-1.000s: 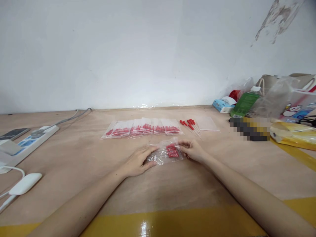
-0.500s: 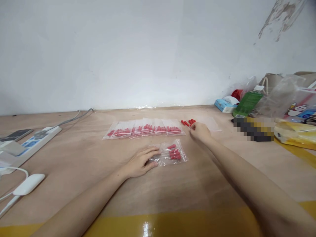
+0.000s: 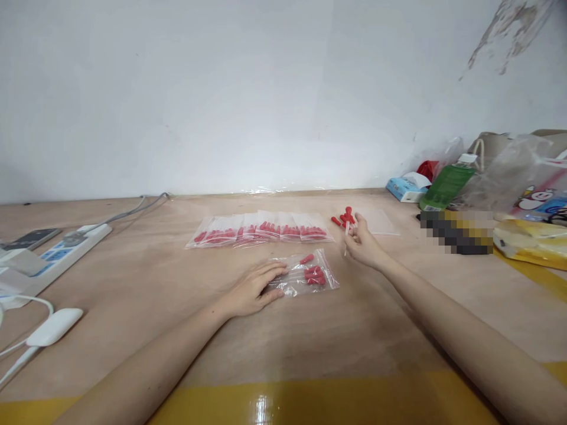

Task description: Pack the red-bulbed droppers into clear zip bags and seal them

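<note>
My left hand (image 3: 256,288) lies flat with its fingers stretched over the left end of a clear zip bag (image 3: 290,288). Inside that bag are several red-bulbed droppers, their bulbs (image 3: 315,275) toward the right. My right hand (image 3: 364,243) pinches a dropper (image 3: 347,229) by its thin clear stem, held roughly upright with its red bulb on top. Just behind it, a few more red-bulbed droppers (image 3: 336,221) lie on the table, partly hidden. Left of the right hand, filled zip bags (image 3: 268,231) overlap in a row, red bulbs showing through.
A flat clear bag (image 3: 381,223) lies beyond my right hand. At the right are a tissue pack (image 3: 405,190), a green bottle (image 3: 448,184) and a yellow packet (image 3: 531,242). A power strip (image 3: 66,257), phone (image 3: 31,239) and white adapter (image 3: 55,327) occupy the left side.
My right hand has lifted a dropper from the small pile and turned it upright, drawing slightly nearer. The left hand stays on the zip bag.
</note>
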{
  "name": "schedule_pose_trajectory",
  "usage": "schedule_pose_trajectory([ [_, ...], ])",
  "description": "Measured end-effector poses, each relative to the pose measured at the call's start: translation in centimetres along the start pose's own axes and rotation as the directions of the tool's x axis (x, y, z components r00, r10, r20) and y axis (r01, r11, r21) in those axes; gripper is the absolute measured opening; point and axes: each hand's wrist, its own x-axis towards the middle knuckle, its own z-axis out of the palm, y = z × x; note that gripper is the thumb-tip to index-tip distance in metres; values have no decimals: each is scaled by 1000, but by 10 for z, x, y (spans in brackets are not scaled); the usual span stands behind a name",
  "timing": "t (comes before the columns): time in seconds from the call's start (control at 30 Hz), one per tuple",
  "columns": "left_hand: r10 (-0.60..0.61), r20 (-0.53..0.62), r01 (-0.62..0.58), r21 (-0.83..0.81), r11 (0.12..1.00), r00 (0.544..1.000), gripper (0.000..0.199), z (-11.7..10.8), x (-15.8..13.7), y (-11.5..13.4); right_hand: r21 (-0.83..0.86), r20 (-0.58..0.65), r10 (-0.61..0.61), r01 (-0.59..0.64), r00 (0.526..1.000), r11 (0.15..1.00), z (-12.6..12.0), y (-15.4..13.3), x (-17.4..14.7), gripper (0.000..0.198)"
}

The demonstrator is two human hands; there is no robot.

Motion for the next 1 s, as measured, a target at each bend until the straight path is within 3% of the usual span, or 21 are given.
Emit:
schedule_pose_trajectory([
  [0.1,0,-5,0,-12,1000,1000,40,1,0,-1,342,8,147,-141,989,929,5,0,-20,90],
  [0.2,7,-10,-7,-19,1000,1000,40,1,1,-2,482,-32,196,-157,980,862,14,3,-25,95],
  [0.37,0,1,0,-16,1000,1000,40,-1,0,-1,553,-60,288,-208,956,807,27,10,-17,63],
  [0.57,-15,4,15,-8,1000,1000,41,-2,0,1,630,62,303,-273,951,727,34,4,-24,33],
  [0.8,-4,-11,3,-25,1000,1000,41,-2,0,1,590,83,261,-259,962,765,34,5,-26,28],
  [1.0,-17,-2,17,-19,1000,1000,40,-3,-1,3,602,78,225,-226,971,766,33,10,-26,41],
])
